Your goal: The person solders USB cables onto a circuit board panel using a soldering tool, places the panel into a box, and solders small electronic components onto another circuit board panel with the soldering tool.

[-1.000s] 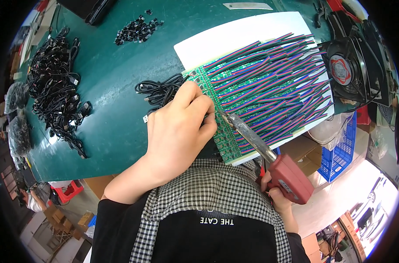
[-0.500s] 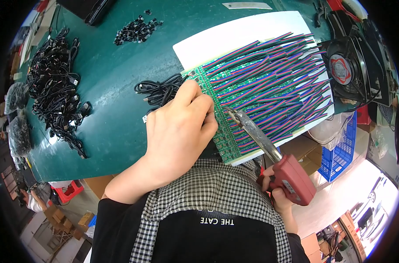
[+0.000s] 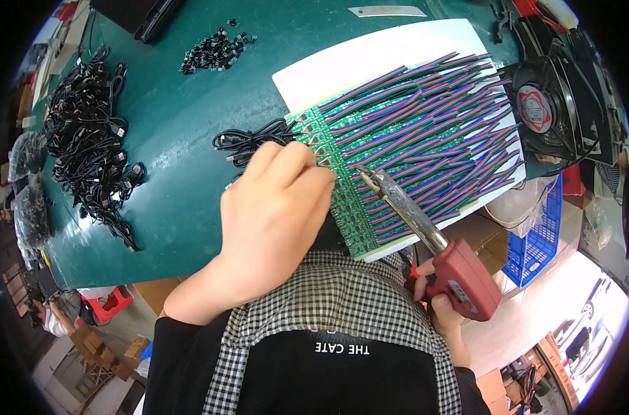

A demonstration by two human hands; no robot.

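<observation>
1. Your right hand (image 3: pixel 444 308) sits low at the near right edge, off the counter (image 3: pixel 183 138). Its fingers are closed around the red grip of the soldering gun (image 3: pixel 439 238).
2. The gun's long axis runs from that grip up and to the left. Its metal tip ends over the green circuit board (image 3: pixel 342 207), at the board's left edge where the wire ends meet it.
3. Your left hand (image 3: pixel 276 207) lies just to the left of the tip, curled over the board's near left corner. The fingers (image 3: pixel 297 155) are bunched together and pressed down by the wire ends. You cannot tell from here whether they pinch a wire or solder, since the back of the hand hides it.
4. The striped wires (image 3: pixel 432 124) fan out from the board up and to the right, across the white sheet (image 3: pixel 370 59). Their long axis runs nearly crosswise to the gun.
5. So the joint being worked lies between the two hands: right of the left fingertips, at the gun's tip. The left hand is much the nearer to it.
6. A bunch of black cables (image 3: pixel 249 138) lies on the counter just beyond the left hand, touching the board's left edge.
</observation>
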